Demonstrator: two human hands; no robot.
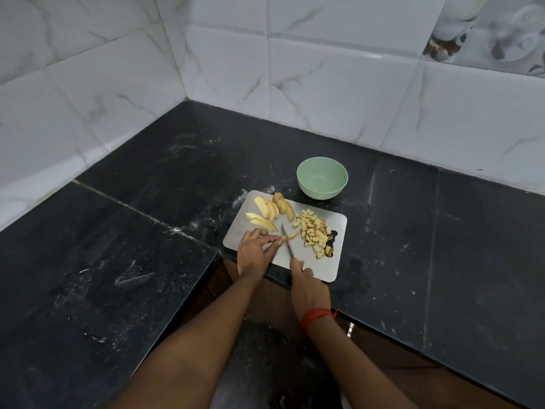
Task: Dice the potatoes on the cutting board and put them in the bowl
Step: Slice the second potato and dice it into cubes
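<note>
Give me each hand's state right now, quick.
Left hand: pinching a potato strip on the cutting board.
Right hand: gripping the knife, blade across that strip.

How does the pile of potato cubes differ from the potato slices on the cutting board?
The potato cubes are small and blocky; the potato slices are long, flat and larger. The cubes lie heaped on the right of the cutting board; the slices lean fanned at its far left corner. Both are pale yellow with some brown skin.
</note>
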